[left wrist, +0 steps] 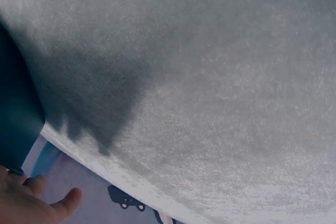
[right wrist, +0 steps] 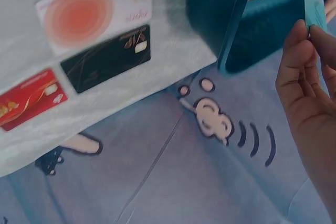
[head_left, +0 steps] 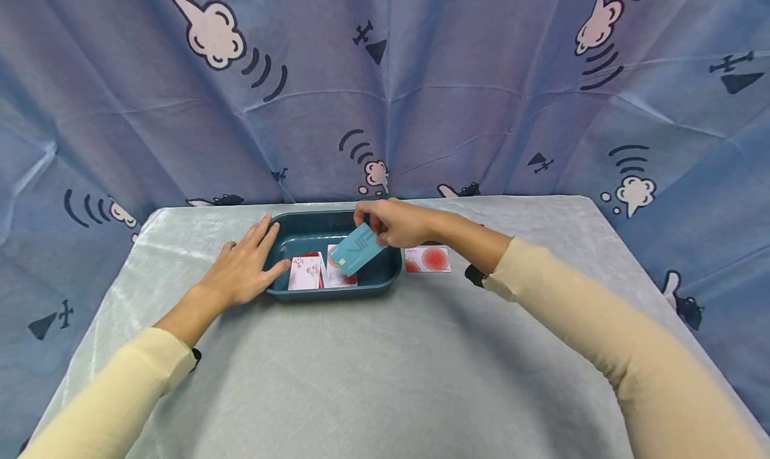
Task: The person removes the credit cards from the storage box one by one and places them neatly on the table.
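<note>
Over the right half of a dark teal tray (head_left: 333, 296), my right hand (head_left: 397, 222) pinches a light blue VIP card (head_left: 359, 249) by its upper right corner, and the card slants down to the left. In the right wrist view the same card (right wrist: 313, 3) appears nearly edge-on between thumb and finger. My left hand (head_left: 243, 265) rests on the tray's left rim with fingers spread. Inside the tray lie a white card (head_left: 305, 273), a red card partly hidden beneath it, and a white card with red circles (head_left: 341, 278), partly covered by the blue card.
Right of the tray, a white card with red circles (right wrist: 79, 17), a black VIP card (right wrist: 107, 59) and a red card (right wrist: 34, 98) lie on the grey cloth-covered table (head_left: 385, 379). A patterned blue curtain (head_left: 457, 111) hangs behind the table's far edge.
</note>
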### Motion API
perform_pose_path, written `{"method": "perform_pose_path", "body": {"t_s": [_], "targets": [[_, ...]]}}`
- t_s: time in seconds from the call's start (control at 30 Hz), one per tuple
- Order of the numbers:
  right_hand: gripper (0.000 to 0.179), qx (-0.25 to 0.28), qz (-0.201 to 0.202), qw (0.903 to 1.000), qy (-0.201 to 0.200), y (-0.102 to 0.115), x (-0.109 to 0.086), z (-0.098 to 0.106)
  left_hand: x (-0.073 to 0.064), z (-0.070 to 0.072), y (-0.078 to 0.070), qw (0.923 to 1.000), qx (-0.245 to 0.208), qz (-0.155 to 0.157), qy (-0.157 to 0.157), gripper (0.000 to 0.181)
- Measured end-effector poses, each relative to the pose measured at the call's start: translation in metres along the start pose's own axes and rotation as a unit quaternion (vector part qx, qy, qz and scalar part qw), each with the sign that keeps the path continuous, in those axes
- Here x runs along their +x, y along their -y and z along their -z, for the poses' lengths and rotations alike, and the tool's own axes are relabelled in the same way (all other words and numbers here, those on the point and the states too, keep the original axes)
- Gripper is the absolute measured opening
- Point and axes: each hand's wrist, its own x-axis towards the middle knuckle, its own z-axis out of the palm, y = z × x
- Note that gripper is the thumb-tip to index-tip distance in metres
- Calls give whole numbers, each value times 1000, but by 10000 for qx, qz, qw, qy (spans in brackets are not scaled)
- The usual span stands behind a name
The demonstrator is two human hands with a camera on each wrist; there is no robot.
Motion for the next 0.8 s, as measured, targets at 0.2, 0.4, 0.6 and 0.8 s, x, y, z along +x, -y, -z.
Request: {"method": "perform_pose_path", "body": {"t_s": [0.2,0.4,0.6,0.8], "targets": [[41,30,-278,9995,-119,-10,-16,17,-1,2,-1,10000,-2,11,55,81],[40,83,-543,9977,-385,-21,-32,29,-1,2,-1,10000,11,4,45,81],[40,295,-560,9967,-518,-38,-45,35,0,2,-1,10000,13,23,82,81],[39,705,-630,9931,-693,-57,-60,37,-1,2,-2,9999,-11,56,122,81]]}}
